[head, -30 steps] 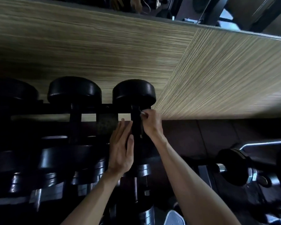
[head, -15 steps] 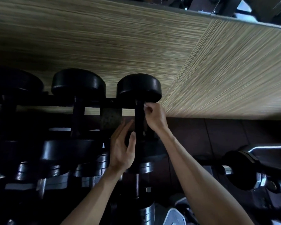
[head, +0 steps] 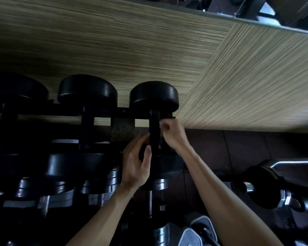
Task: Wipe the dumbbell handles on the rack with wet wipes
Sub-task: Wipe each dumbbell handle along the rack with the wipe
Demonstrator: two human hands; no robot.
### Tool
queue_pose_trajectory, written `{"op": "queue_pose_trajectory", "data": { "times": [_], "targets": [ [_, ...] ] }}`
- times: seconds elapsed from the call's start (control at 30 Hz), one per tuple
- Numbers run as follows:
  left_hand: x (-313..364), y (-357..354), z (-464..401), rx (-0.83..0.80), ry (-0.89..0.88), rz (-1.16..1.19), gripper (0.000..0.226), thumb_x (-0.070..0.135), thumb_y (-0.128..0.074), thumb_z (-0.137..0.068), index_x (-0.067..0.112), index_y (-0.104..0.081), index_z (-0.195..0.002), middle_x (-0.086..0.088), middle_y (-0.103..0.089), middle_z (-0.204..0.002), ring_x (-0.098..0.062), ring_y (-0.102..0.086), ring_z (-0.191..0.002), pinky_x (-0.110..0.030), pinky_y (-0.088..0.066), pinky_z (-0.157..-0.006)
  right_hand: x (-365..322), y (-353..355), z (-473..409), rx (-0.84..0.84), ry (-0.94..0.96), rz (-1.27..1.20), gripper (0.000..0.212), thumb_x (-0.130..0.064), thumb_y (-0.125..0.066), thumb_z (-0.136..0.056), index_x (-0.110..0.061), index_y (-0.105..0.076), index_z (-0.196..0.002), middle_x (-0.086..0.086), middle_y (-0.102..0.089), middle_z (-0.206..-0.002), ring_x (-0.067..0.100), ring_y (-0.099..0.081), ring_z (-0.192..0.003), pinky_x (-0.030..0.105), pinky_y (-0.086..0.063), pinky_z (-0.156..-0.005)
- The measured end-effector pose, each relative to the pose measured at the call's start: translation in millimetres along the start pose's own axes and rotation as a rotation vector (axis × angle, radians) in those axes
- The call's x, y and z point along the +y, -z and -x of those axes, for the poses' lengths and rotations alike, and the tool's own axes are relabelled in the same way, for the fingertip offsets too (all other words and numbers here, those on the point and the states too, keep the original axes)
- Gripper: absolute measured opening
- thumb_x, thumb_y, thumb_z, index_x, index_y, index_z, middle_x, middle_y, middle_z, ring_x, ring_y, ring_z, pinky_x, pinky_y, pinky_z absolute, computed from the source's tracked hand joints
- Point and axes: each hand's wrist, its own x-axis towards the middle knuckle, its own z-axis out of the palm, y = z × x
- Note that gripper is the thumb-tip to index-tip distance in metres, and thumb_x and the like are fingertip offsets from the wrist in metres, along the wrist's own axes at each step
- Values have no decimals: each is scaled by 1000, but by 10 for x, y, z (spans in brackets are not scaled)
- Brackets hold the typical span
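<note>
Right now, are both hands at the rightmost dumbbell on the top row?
Yes: the left hand and right hand flank the rightmost dumbbell's handle.

Striped wood-grain wall (head: pixel 149 50), dark tiled floor (head: pixel 238 148)

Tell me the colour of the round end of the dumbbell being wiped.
Black, matte; the dumbbell head shows best in the head view, against the striped tan wall.
</note>
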Motion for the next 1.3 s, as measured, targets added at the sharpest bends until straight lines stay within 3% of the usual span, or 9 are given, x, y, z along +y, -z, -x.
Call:
{"op": "queue_pose_trajectory", "data": {
  "times": [0.13,0.27,0.33,0.5,0.57,0.77,1.0,1.17,1.3],
  "targets": [
    [-69,-18,6,-15,34,-11,46,41,-42,-100,16,-59,-134,9,-57,-139,-6,-47,-134,-41,-42,-109,115,65,194,-120,-43,41,25,-12,-58,-99,-12,-77,-84,1,-73,-77,9,-67,-68,18,-49,-53],
    [-69,-21,-6,-13,41,-20,48,44,-41,-101,14,-59,-134,3,-57,-140,-8,-45,-136,-44,-43,-109,-65,-74,-201,206,-5,-72,20,-10,-62,-97,-6,-75,-83,4,-71,-75,6,-61,-67,19,-49,-60],
    [-86,-24,-5,-20,41,-29,48,43,-41,-101,13,-59,-134,0,-57,-140,-9,-46,-137,-45,-43,-108,-127,-77,-271,272,11,-127,14,-10,-65,-96,-3,-76,-91,-2,-69,-77,3,-61,-69,7,-44,-58],
    [-104,-26,-2,-21,58,-32,46,40,-42,-100,16,-58,-136,3,-57,-141,-8,-44,-138,-47,-41,-109,67,47,173,22,9,-45,16,-11,-70,-94,-9,-77,-80,-7,-73,-73,0,-68,-66,14,-53,-61],
    [-98,-24,4,-23,62,-29,46,41,-42,-100,16,-58,-135,3,-57,-140,-8,-45,-137,-46,-42,-109,113,34,219,-4,-27,-3,16,-10,-68,-94,-12,-77,-81,-7,-74,-75,3,-70,-70,20,-58,-64],
    [-56,-24,1,-10,80,-28,48,45,-41,-100,17,-58,-135,4,-57,-139,-6,-46,-135,-43,-42,-109,-132,-100,-206,296,105,-104,10,-9,-68,-95,-6,-77,-95,-3,-73,-84,-7,-60,-72,3,-43,-67],
    [-26,-1,7,1,51,-17,42,38,-45,-100,15,-60,-132,8,-60,-133,-3,-50,-129,-33,-43,-108,156,53,313,-57,23,-1,10,-13,-72,-92,-12,-77,-84,-3,-74,-78,8,-72,-75,27,-59,-69],
    [23,6,0,16,29,-11,33,28,-49,-99,15,-61,-128,15,-60,-125,3,-53,-121,-18,-40,-101,-54,-67,-89,197,100,-102,14,-6,-68,-92,-14,-74,-82,-6,-71,-79,-1,-63,-68,12,-48,-65],
    [1,3,1,11,37,-11,37,31,-48,-99,13,-60,-130,8,-62,-128,-1,-54,-122,-27,-45,-103,-8,-86,-260,231,120,-214,7,-6,-70,-92,-9,-72,-86,-2,-72,-82,5,-67,-74,15,-51,-71]
  ]
}}
